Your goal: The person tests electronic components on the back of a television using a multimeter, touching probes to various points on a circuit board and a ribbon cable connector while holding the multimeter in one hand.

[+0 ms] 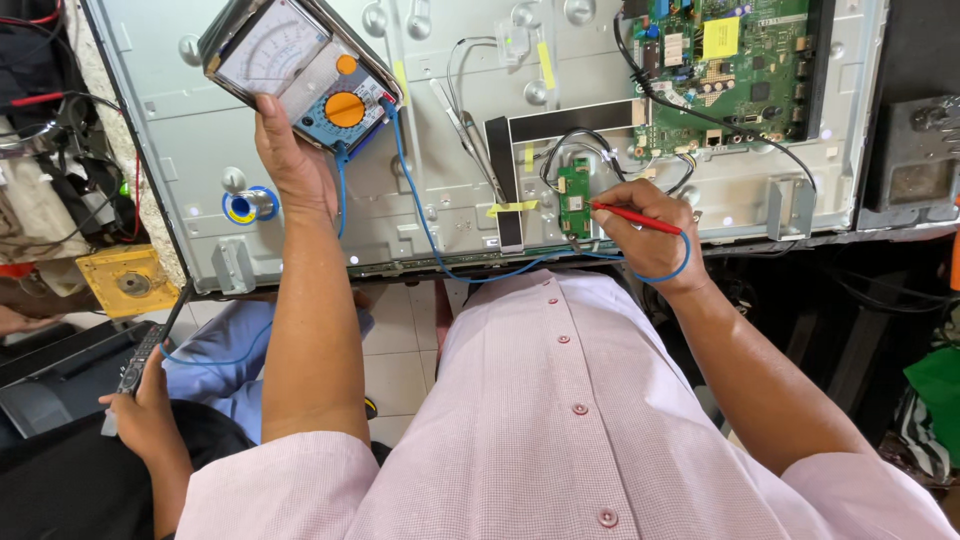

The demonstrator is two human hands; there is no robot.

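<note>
Fingers of the right hand pinch a red probe like a pen, its tip pressed toward the small green circuit board at the centre of the frame, the grip low for fine aim. The left hand closes around the lower edge of an analogue meter at the upper left, tilting its dial toward the wearer so the needle can be read. Blue leads trail from the meter across the grey metal back panel to the probe. A larger green main board sits at the upper right. At the lower left, another person's hand holds a remote control.
</note>
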